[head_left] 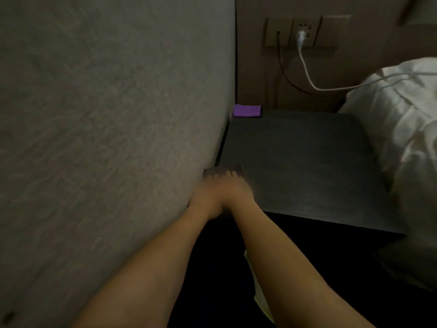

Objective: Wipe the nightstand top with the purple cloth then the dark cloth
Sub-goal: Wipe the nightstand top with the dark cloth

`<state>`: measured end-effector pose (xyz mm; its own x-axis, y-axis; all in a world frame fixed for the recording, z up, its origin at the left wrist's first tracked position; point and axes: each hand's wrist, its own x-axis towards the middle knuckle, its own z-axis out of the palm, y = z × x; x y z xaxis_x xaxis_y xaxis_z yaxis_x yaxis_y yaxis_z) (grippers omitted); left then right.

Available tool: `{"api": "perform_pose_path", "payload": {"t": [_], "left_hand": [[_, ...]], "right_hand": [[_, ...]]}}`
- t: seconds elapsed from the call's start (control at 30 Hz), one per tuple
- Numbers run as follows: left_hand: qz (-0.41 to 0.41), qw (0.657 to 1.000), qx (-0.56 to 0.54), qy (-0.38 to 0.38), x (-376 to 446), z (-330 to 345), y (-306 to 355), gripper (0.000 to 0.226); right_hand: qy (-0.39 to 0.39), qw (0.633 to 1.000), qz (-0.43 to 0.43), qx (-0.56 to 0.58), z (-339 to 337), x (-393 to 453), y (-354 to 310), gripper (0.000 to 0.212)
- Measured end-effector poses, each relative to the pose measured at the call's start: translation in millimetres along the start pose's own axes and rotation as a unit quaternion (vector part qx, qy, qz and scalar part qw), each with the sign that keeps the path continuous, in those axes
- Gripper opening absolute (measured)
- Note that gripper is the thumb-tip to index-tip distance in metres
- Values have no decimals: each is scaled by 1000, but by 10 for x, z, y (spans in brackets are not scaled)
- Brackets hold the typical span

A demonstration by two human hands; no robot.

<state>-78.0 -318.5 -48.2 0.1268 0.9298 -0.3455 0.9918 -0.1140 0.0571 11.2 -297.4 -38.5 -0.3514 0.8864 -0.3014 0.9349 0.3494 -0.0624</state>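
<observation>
Wall (pixel 106 114): broad, textured, flush against your left.
Nightstand top (pixel 295 162): dark slab between wall and bedding (pixel 402 138).
Dark cloth (pixel 224 171): near-left corner, under both your hands.
Left hand (pixel 204 194), right hand (pixel 236 189): fingers laid flat, pressing it; blurred, so no curl is discernible.
Purple cloth (pixel 247 111): folded, far-left corner.
Risk: you may shove it off, or snag the white cable (pixel 307 74).

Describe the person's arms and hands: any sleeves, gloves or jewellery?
Both forearms are bare right down to the frame's lower edge, with no sleeves in view. The left hand and right hand show no gloves, and no watch or bracelet. The picture is too blurred to tell about rings.
</observation>
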Motion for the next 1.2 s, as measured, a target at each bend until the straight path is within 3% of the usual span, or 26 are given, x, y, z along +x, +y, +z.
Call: {"api": "perform_pose_path", "payload": {"t": [0.6, 0.77, 1.2], "left_hand": [[29, 997, 75, -19, -176, 5, 455, 71], [60, 996, 66, -25, -121, -59, 1018, 72], [235, 968, 89, 6, 147, -13, 2978, 76]], "right_hand": [[5, 999, -6, 53, 181, -470, 368, 52], [6, 999, 28, 36, 217, -692, 890, 54], [-34, 981, 190, 34, 286, -1600, 2743, 60]]}}
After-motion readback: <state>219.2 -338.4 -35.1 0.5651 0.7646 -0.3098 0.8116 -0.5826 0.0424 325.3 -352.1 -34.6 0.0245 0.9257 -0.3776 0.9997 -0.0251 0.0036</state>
